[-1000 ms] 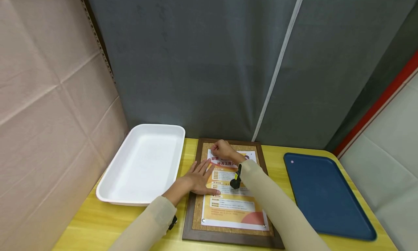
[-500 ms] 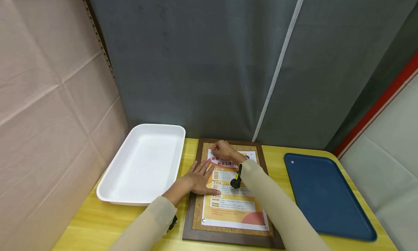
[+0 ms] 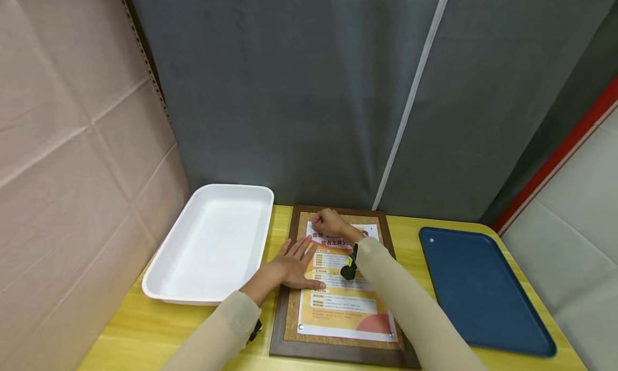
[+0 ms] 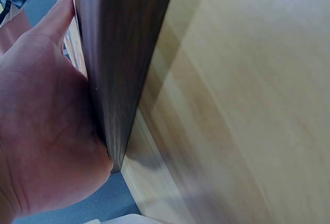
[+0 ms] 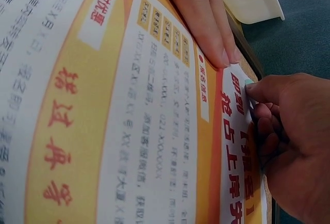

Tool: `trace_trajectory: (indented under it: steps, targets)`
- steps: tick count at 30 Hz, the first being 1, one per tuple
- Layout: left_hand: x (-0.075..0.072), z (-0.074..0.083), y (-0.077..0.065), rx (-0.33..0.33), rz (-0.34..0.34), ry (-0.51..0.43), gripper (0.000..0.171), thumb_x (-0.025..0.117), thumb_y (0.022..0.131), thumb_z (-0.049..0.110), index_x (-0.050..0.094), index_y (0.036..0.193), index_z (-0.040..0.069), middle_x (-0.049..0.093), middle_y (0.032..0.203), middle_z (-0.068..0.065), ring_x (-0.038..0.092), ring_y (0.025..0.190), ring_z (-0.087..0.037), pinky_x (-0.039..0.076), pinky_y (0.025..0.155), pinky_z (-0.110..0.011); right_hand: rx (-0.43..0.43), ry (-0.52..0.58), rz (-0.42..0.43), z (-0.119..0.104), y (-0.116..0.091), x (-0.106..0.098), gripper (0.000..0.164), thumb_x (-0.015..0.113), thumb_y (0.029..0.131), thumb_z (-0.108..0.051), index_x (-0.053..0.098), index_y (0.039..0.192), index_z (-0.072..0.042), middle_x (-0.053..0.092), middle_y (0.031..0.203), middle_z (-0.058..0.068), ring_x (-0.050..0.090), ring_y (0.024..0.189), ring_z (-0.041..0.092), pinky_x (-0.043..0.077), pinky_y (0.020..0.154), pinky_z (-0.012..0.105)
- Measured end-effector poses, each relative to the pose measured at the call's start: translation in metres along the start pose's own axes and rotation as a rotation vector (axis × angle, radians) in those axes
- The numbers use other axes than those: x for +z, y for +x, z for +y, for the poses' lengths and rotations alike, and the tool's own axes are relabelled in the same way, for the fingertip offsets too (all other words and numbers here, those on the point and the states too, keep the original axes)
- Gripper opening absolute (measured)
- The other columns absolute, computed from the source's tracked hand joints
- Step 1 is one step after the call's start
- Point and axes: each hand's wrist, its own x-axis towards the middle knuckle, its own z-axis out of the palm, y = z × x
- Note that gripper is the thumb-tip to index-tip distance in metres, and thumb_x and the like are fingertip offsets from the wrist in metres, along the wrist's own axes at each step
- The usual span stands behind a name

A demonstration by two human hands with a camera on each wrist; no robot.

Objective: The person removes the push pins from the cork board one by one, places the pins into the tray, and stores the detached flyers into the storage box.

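An orange-and-white printed poster [image 3: 333, 318] lies on a cork board with a dark brown frame [image 3: 338, 352]. My left hand [image 3: 291, 266] rests on the poster's left side with fingers spread, its heel over the frame. At the top left corner my right hand [image 3: 330, 222] has its fingers curled. In the right wrist view its thumb and forefinger grip a small pale green thumbtack [image 5: 249, 82] at the poster's edge, mostly hidden by the thumb. Small tacks show at the lower left corner [image 3: 300, 327], the lower right corner [image 3: 391, 335] and the upper right corner [image 3: 370, 229].
A deep white tray [image 3: 207, 296] stands left of the board. To the right lies a flat blue tray [image 3: 487, 285] with one small pink tack [image 3: 432, 240] in its upper left corner. A grey curtain [image 3: 299, 92] hangs behind the yellow wooden table [image 3: 120, 339].
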Motion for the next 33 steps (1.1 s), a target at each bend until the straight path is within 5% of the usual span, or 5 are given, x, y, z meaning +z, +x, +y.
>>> trace_trajectory:
  steps: [13, 33]
  targets:
    - [-0.002, 0.000, 0.000, 0.006, 0.006, -0.015, 0.123, 0.043, 0.085, 0.095, -0.002, 0.172, 0.021, -0.015, 0.178, -0.005, -0.016, 0.163, -0.022, -0.011, 0.130, -0.053, -0.032, -0.019, 0.024, 0.005, -0.001, 0.002, 0.011, 0.064, 0.098, -0.003, 0.075, 0.100, -0.002, 0.070, 0.087, 0.004, 0.056, 0.071, 0.009, 0.047, 0.068, 0.022]
    - [-0.003, 0.001, 0.003, 0.015, 0.020, -0.002, 0.123, 0.039, 0.084, 0.098, -0.002, 0.172, 0.022, -0.016, 0.177, -0.005, -0.015, 0.164, -0.023, -0.011, 0.130, -0.053, -0.050, 0.174, 0.002, 0.012, -0.010, -0.009, 0.014, 0.061, 0.101, -0.002, 0.073, 0.104, 0.003, 0.068, 0.092, 0.007, 0.057, 0.077, 0.011, 0.047, 0.071, 0.024]
